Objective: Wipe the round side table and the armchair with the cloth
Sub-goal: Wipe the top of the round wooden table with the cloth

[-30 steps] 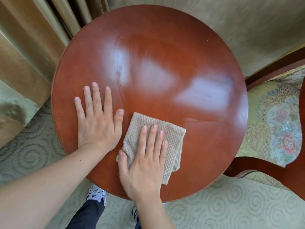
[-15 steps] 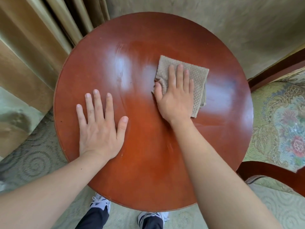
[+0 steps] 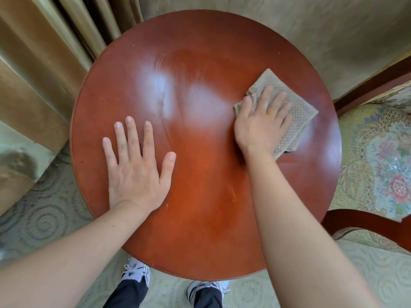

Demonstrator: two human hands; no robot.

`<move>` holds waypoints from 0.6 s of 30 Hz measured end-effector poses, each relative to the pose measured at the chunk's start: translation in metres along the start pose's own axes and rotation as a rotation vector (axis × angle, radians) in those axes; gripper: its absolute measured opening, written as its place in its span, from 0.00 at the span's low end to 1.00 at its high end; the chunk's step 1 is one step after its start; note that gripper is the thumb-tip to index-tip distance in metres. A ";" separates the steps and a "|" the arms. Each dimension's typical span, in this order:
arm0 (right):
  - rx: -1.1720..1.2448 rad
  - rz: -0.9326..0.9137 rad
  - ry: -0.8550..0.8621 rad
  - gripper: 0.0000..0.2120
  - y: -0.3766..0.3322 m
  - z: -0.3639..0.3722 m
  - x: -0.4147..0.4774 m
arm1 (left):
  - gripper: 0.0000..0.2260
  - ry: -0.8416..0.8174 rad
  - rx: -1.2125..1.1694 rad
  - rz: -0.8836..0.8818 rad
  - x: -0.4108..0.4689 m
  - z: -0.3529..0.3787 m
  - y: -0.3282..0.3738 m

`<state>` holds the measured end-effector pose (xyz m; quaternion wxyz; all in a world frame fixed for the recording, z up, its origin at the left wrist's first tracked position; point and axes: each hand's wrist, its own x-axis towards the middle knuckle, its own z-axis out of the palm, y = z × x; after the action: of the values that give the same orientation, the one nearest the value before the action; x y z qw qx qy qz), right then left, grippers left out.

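Observation:
A round, glossy reddish-brown side table (image 3: 200,52) fills the middle of the view. My left hand (image 3: 138,167) lies flat on its left part, fingers spread, holding nothing. My right hand (image 3: 262,123) presses a folded beige waffle-textured cloth (image 3: 298,112) onto the table's right part, palm and fingers on top of the cloth. The armchair (image 3: 382,165), with a floral green seat cushion and dark red wooden arms, stands right beside the table at the right edge of the view.
Gold curtains (image 3: 44,52) hang behind the table at the left. A beige wall (image 3: 289,23) lies beyond the table. Patterned pale-green carpet (image 3: 51,218) covers the floor. My feet in white sneakers (image 3: 135,272) show under the table's near edge.
My right hand slid the cloth from the table's near edge up to the middle, then across to the right side. My left hand stayed flat in place.

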<state>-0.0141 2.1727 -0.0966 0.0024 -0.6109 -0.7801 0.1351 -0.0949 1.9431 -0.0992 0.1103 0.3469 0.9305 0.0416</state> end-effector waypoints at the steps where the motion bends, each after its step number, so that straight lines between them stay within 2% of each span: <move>1: 0.006 -0.069 -0.020 0.30 -0.009 0.003 -0.013 | 0.34 0.007 -0.017 0.005 0.000 -0.001 -0.001; 5: 0.038 -0.446 -0.105 0.29 -0.033 0.018 -0.076 | 0.31 0.021 -0.089 0.004 0.001 -0.002 -0.004; 8: -0.021 -0.629 -0.130 0.29 -0.015 0.023 -0.126 | 0.30 0.014 -0.117 0.003 0.001 -0.002 -0.006; 14: -0.099 -0.682 -0.181 0.33 0.045 0.031 -0.222 | 0.32 0.000 -0.094 0.022 0.000 -0.004 -0.005; 18: -0.080 -0.597 -0.130 0.32 0.025 0.030 -0.194 | 0.33 0.003 -0.080 0.020 0.000 -0.003 -0.005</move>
<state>0.0535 1.9867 -0.0997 -0.0318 -0.3442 -0.9284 0.1365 -0.0982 1.9392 -0.0974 0.1225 0.3514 0.9247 0.0804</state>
